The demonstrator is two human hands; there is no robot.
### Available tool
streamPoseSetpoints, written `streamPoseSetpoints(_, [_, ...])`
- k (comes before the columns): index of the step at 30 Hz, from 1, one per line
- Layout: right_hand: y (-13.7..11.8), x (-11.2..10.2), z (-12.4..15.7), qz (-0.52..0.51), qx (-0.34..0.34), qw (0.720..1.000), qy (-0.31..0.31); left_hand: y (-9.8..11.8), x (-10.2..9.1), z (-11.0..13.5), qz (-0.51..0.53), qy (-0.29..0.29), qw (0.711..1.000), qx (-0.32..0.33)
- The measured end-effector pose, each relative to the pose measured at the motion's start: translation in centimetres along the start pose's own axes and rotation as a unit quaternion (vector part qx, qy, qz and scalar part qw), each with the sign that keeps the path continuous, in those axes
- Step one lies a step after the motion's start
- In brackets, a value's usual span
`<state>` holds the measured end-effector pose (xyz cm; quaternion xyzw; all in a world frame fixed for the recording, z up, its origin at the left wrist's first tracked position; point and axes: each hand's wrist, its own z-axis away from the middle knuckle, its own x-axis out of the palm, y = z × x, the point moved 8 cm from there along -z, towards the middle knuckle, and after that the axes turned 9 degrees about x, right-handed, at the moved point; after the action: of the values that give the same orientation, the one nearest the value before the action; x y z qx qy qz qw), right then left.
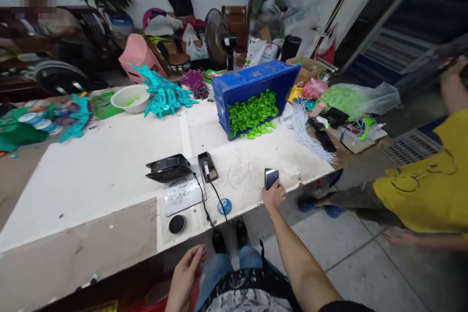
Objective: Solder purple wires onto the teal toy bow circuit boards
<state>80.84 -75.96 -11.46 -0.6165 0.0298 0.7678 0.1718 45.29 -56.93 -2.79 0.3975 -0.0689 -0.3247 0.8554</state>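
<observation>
My right hand (273, 196) reaches out to the near edge of the white table (109, 170) and grips a dark phone (271, 177) that rests on the tabletop. My left hand (186, 273) hangs low beside my thigh below the table edge, fingers loosely curled with nothing visible in them. Just left of the phone lie a small black stand with a cable (207, 166), a black fan-like box (168, 167), a blue disc (224, 206) and a black round cap (177, 224).
A tipped blue crate (256, 83) spills green plastic pieces (252, 114). Teal plastic parts (164, 95), a white bowl (129, 98) and white strips (307, 131) lie farther back. A person in yellow (420, 190) crouches at right; another person sits far left.
</observation>
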Motion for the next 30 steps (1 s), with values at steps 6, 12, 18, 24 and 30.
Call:
streamPoseSetpoints(6, [-2.4,0.5,-1.0,0.012,-0.092,0.995,-0.023,0.5,-2.1,-2.6,0.000,-0.002,1.000,-0.014])
streamPoseSetpoints(12, [-2.3,1.1,-1.2,0.021,-0.108,0.993,-0.034,-0.8,-2.1,-3.2,0.016,-0.023,0.999,-0.037])
streamPoseSetpoints(18, [-2.6,0.9,-1.1,0.020,-0.091,0.995,-0.031,-0.7,-2.0,-3.0,0.017,-0.036,0.999,-0.034])
streamPoseSetpoints(24, [-3.1,0.9,-1.3,0.021,-0.078,0.996,-0.042,1.2,-2.4,-3.3,-0.027,-0.021,0.999,-0.009])
streamPoseSetpoints(30, [-2.1,0.3,-1.6,0.028,-0.081,0.995,-0.048,0.9,-1.2,-4.1,-0.067,-0.082,0.994,-0.011])
